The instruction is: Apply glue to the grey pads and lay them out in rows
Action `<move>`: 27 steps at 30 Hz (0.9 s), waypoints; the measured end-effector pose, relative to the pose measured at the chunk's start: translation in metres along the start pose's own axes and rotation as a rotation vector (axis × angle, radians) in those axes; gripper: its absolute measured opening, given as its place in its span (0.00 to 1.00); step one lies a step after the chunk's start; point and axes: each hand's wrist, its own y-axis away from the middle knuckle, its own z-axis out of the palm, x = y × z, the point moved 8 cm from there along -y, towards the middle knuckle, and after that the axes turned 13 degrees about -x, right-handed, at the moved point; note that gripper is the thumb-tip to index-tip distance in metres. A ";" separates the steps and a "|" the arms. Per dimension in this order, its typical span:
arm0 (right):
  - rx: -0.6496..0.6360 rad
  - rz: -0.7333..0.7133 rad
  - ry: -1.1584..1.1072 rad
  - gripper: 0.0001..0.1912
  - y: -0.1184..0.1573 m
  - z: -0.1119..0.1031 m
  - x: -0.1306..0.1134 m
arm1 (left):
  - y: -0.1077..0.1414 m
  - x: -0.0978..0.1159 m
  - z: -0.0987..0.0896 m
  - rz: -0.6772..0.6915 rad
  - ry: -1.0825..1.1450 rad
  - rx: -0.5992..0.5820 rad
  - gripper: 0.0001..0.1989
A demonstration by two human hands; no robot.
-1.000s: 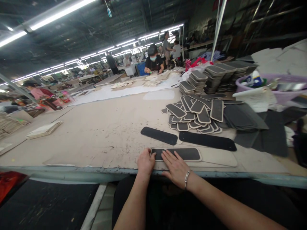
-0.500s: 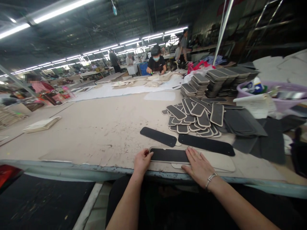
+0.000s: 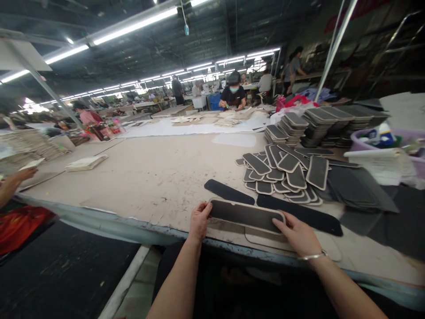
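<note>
A long dark grey panel with a pale border (image 3: 244, 215) is held between my two hands, tilted up a little off the table. My left hand (image 3: 200, 219) pinches its left end. At the other end, my right hand (image 3: 299, 232), with a bracelet at the wrist, grips it with the thumb on the dark face. Beneath and to the right lies a pale flat piece (image 3: 322, 248), partly hidden. Just behind the panel are two black strips, the left one (image 3: 229, 192) and the right one (image 3: 302, 215), both with rounded ends.
A loose heap of grey panels (image 3: 282, 170) lies to the right, with stacked panels (image 3: 320, 119) behind. Dark sheets (image 3: 361, 188) and a purple basket (image 3: 360, 141) are farther right. Pale pieces (image 3: 86, 162) lie left. A co-worker's hand (image 3: 25, 173) shows at the left edge.
The right hand lay flat on the panel before; now it grips the right end. The panel is lifted and tilted off the pale piece. The view has turned left.
</note>
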 end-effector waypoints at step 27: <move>-0.517 0.094 -0.311 0.29 0.017 0.071 -0.020 | -0.001 -0.030 0.002 -0.167 0.631 0.228 0.13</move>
